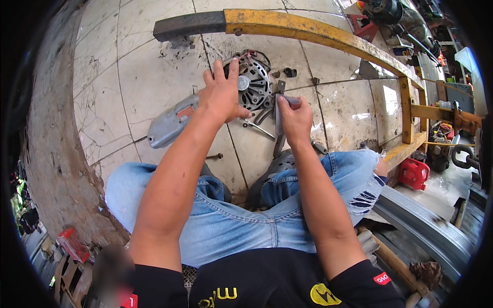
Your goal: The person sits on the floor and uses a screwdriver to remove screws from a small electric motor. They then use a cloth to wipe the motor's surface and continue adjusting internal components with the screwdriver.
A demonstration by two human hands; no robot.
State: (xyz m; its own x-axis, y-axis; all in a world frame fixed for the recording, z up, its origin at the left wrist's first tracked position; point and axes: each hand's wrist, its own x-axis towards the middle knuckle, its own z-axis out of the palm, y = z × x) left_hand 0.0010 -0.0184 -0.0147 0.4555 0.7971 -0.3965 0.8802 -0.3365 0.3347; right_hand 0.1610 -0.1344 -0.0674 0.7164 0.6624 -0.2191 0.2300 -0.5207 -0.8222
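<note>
My left hand [220,97] lies over the left side of a round, slotted metal motor part [259,82], fingers spread and thumb near its lower edge. The palm hides some of that part, which has a round hub and a few wires at its far rim. Just right of it, my right hand [297,120] is closed on a flat grey strip [279,117] whose kind I cannot make out. A dark flat metal bar [281,87] with a hole runs beneath the strip. A silver rod-like tool [259,129] rests on the tiles between my hands.
An elongated grey metal casing [172,123] lies left of my forearm. A bolt [214,156] and a small dark bracket [290,73] sit on the tiled floor [154,66]. The yellow metal frame [303,30] arches across the far side and right. A red container [414,173] stands right of my knee.
</note>
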